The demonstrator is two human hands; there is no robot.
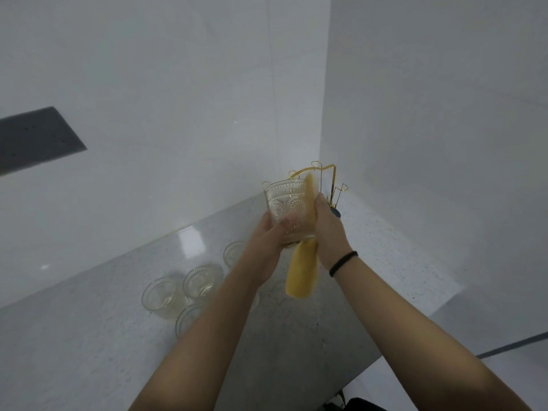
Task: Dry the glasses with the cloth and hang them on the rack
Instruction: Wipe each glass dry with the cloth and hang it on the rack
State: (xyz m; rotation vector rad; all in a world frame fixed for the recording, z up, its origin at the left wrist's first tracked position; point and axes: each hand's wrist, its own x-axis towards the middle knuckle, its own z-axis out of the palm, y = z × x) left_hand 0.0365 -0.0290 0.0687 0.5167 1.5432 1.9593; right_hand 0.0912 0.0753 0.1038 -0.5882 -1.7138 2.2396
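Holding: our left hand (268, 235) wraps its fingers round the lower part of a patterned clear glass (289, 210), just right of the frame's middle, lifted above the desk (89, 336).
Right hand: our right hand (329, 229) is closed on a yellow cloth (302, 274) and presses it against the right side of the glass; a dark band sits on that wrist.
Cloth: one end pokes up past the glass rim, the longer end hangs below both hands; it looks blurred.
Glass: upright, mouth up, slightly tilted, gripped between our two hands.
Rack: a gold wire rack (333, 179) stands behind the held glass, in the corner where the two white walls meet; we see no glass on the pegs in view.
Other glasses: several more glasses (203, 281) stand on the desk at lower left of the hands, partly hidden by our left forearm.
Desk: pale speckled surface, shiny near the wall.
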